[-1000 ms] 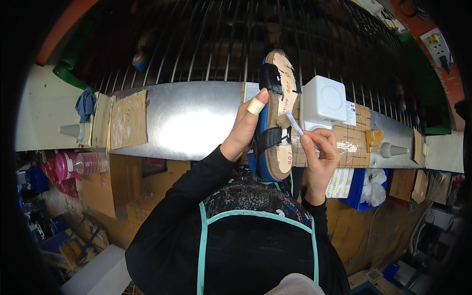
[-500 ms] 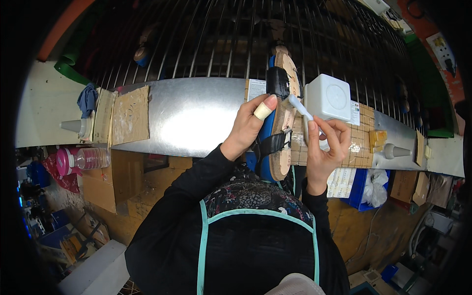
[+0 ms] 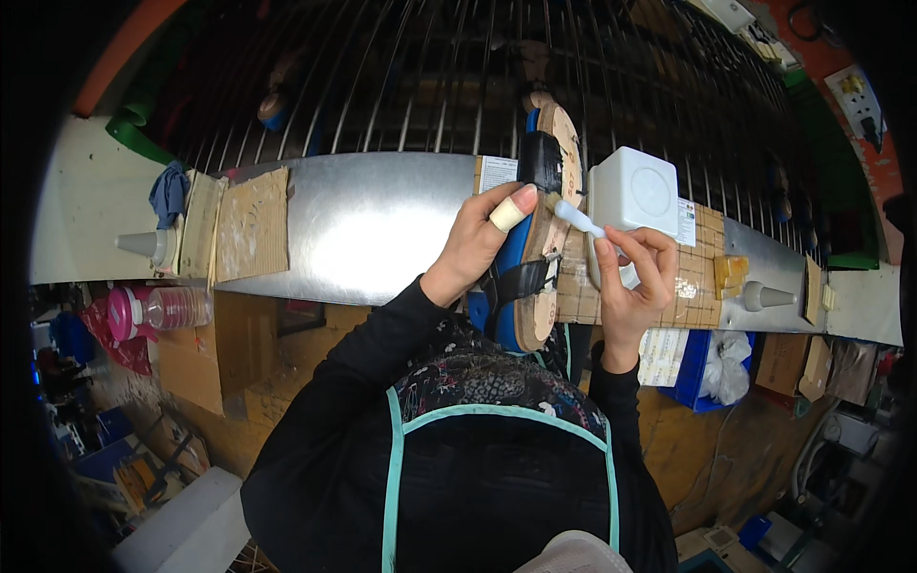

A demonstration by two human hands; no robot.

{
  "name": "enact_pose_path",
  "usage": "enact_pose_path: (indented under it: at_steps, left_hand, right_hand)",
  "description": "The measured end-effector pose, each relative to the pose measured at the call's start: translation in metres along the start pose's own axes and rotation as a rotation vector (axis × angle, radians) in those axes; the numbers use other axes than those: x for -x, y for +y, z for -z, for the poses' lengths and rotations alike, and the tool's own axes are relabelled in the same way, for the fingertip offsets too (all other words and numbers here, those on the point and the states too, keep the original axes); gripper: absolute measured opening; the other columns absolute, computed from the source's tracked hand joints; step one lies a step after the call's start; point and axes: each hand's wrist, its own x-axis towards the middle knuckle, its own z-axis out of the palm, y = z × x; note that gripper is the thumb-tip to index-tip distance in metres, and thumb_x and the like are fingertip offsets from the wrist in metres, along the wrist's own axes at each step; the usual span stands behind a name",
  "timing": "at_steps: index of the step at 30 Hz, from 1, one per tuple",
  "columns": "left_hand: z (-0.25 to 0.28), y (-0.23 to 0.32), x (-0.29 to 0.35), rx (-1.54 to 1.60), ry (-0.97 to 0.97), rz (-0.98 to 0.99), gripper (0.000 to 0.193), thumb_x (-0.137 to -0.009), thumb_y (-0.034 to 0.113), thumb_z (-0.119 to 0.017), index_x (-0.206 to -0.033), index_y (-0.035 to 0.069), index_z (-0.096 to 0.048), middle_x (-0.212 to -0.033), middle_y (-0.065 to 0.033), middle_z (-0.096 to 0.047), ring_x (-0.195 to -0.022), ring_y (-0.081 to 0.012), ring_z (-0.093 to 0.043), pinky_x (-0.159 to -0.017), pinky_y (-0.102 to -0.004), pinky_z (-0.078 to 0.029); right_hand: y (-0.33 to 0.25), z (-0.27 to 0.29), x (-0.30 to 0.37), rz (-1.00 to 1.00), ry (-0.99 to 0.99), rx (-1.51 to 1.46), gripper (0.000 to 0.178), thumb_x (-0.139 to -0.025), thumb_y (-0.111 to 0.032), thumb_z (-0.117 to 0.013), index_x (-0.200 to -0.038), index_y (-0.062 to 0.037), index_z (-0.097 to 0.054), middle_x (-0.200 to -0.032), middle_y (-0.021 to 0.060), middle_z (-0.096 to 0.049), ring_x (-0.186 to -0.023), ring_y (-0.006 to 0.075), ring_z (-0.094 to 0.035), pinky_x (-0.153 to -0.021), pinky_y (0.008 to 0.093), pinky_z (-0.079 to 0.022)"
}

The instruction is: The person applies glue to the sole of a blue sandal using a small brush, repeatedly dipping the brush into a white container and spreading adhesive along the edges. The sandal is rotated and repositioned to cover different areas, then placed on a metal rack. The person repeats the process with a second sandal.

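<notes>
You have a shiny metal bench (image 3: pixel 382 224) in front of you, backed by a rack of dark bars (image 3: pixel 401 86). On it sit a white square box (image 3: pixel 635 191), a cardboard sheet (image 3: pixel 250 224), a blue rag (image 3: pixel 168 191) and two grey cones (image 3: pixel 143 244) (image 3: pixel 764 296). A pink-capped bottle (image 3: pixel 158 309) lies below the bench.

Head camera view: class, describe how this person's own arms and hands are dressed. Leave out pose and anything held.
Both arms wear long black sleeves down to the wrists. Both hands are bare, without gloves. The left hand has a pale tan strip of tape or bandage wrapped round one finger; the right hand shows no wrapping. Over the black top sits a dark patterned apron with light teal edging.
</notes>
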Motion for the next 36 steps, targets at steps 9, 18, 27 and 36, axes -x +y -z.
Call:
enact_pose_path:
  at_steps: [9, 18, 27, 36]
  left_hand:
    - [-0.005, 0.003, 0.0, -0.037, -0.011, -0.013, 0.064, -0.091, 0.054, -0.056, -0.106, -0.007, -0.063, -0.086, -0.0084, -0.065, -0.08, -0.011, -0.058, -0.072, -0.0246, -0.046]
    - [-0.006, 0.004, 0.0, -0.006, -0.025, -0.005, 0.064, -0.091, 0.055, -0.056, -0.107, -0.007, -0.063, -0.087, -0.0083, -0.065, -0.08, -0.0111, -0.058, -0.071, -0.0242, -0.046]
    - [-0.007, 0.005, 0.001, -0.012, -0.033, -0.021, 0.064, -0.091, 0.056, -0.056, -0.107, -0.006, -0.063, -0.087, -0.0079, -0.065, -0.08, -0.0115, -0.059, -0.07, -0.0241, -0.047]
    - [-0.008, 0.008, -0.001, -0.004, -0.021, -0.012, 0.062, -0.092, 0.056, -0.054, -0.1, -0.005, -0.063, -0.083, -0.006, -0.062, -0.077, -0.0102, -0.056, -0.069, -0.024, -0.045]
  right_hand:
    - [-0.006, 0.008, -0.009, 0.045, 0.043, 0.119, 0.021, -0.072, -0.013, -0.081, -0.092, -0.0107, -0.076, -0.086, -0.0003, -0.06, -0.067, 0.0106, -0.05, -0.075, 0.028, -0.03]
    - [-0.007, 0.01, -0.008, 0.129, 0.101, 0.21, 0.023, -0.07, -0.013, -0.083, -0.092, -0.0122, -0.076, -0.088, 0.0, -0.061, -0.076, 0.0116, -0.054, -0.077, 0.0289, -0.029]
    - [-0.009, 0.012, -0.006, 0.104, 0.085, 0.219, 0.022, -0.071, -0.011, -0.082, -0.092, -0.0114, -0.076, -0.088, 0.0003, -0.061, -0.076, 0.012, -0.053, -0.076, 0.0301, -0.029]
    - [-0.004, 0.01, -0.001, 0.033, 0.056, 0.058, 0.022, -0.071, -0.009, -0.082, -0.092, -0.0108, -0.076, -0.086, 0.0003, -0.061, -0.075, 0.013, -0.05, -0.074, 0.0282, -0.031]
